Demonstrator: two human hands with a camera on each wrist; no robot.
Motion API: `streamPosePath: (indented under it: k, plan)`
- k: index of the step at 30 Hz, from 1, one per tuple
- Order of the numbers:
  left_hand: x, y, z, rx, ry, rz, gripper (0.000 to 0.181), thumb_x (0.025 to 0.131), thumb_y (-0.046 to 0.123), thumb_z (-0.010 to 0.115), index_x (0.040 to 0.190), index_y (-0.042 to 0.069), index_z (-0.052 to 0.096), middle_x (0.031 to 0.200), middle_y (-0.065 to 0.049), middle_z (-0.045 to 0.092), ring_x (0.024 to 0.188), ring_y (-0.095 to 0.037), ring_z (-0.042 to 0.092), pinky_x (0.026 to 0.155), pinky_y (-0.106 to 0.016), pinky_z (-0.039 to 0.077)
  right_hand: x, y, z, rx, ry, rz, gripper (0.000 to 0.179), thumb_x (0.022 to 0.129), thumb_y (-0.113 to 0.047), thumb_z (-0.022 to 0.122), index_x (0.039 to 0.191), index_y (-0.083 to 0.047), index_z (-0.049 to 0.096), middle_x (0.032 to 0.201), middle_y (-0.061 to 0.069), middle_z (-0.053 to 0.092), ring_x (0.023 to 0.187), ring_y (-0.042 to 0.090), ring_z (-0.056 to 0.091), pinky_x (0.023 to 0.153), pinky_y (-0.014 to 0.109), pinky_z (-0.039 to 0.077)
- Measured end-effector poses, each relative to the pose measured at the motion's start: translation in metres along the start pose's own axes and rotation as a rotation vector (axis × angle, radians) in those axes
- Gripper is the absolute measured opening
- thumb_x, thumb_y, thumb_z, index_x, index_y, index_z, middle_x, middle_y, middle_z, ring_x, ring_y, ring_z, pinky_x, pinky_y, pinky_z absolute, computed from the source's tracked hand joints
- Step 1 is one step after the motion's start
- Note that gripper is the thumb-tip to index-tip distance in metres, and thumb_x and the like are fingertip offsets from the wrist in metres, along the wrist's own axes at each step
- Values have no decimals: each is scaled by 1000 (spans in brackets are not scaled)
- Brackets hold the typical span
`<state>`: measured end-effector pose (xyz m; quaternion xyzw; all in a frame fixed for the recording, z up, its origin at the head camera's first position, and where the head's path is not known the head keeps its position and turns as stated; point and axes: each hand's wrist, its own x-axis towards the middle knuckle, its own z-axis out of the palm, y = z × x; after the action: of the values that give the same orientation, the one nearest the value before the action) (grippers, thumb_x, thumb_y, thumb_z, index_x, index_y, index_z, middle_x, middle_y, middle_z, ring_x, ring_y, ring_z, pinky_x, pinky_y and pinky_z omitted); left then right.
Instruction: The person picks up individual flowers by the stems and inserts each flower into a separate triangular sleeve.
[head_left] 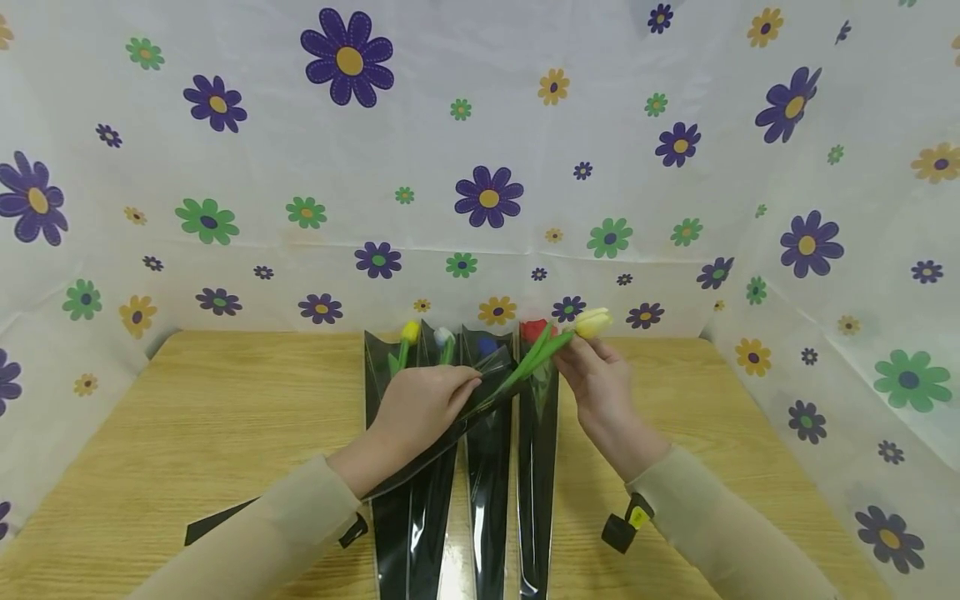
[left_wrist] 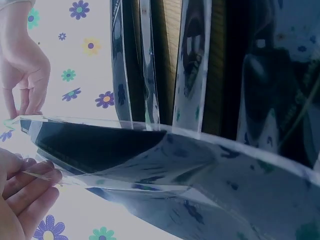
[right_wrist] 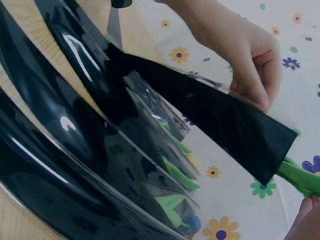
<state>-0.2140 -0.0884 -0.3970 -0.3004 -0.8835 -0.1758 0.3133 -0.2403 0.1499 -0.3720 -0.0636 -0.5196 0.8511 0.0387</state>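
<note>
My left hand [head_left: 420, 408] pinches the edge of a black flower sleeve with a clear film front [right_wrist: 230, 125], close to its wide end. The sleeve slants up to the right across other wrapped flowers. A pale yellow tulip [head_left: 594, 322] sticks out of that end, its green leaves [head_left: 534, 358] running back into the sleeve. The fingers of my right hand [head_left: 600, 392] hold the tulip just below its bloom. In the right wrist view, the green stem [right_wrist: 300, 177] leaves the sleeve's mouth beside the right fingertips. The stem's lower part is hidden inside the sleeve.
Several black-sleeved flowers lie side by side on the wooden table [head_left: 247, 400]: a yellow tulip [head_left: 410, 332], a whitish one [head_left: 444, 337], a blue one [head_left: 487, 345] and a red one [head_left: 534, 330]. A flower-print cloth [head_left: 420, 167] hangs behind and at both sides.
</note>
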Motion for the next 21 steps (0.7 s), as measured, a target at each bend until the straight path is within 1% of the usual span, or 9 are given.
streamPosePath:
  k: [6, 13, 17, 18, 21]
  plan:
    - [0, -1, 0, -1, 3, -3, 10, 96, 17, 80, 104, 11, 83, 95, -4, 84, 76, -16, 81, 67, -32, 65, -3, 8, 0, -102, -16, 28, 19, 107, -5, 59, 99, -15, 72, 83, -8, 78, 82, 4, 75, 89, 22, 63]
    - [1, -1, 0, -2, -7, -13, 12, 97, 17, 80, 106, 10, 83, 96, -5, 84, 77, -16, 81, 68, -31, 65, -6, 16, 1, -180, -49, 31, 21, 106, -1, 57, 94, -12, 72, 77, -9, 76, 75, 3, 74, 82, 21, 63]
    - [2, -1, 0, -9, 0, -14, 12, 96, 17, 80, 105, 9, 83, 95, -5, 84, 76, -17, 81, 68, -32, 65, -8, 19, 2, -222, -70, 50, 12, 104, -1, 58, 108, -1, 69, 77, -9, 76, 74, 2, 73, 81, 20, 63]
    - [2, -1, 0, -7, 1, -15, 12, 96, 17, 80, 105, 9, 83, 95, -5, 84, 76, -17, 81, 68, -32, 65, -9, 20, 2, -234, -78, 56, 13, 104, -1, 58, 113, 3, 68, 78, -9, 76, 74, 2, 73, 81, 19, 63]
    - [3, 0, -1, -3, -1, -15, 12, 97, 18, 80, 104, 9, 83, 94, -5, 84, 76, -17, 80, 68, -32, 65, -9, 23, 2, -275, -102, 62, 25, 104, -1, 61, 125, 12, 62, 80, -9, 74, 75, 1, 73, 80, 18, 62]
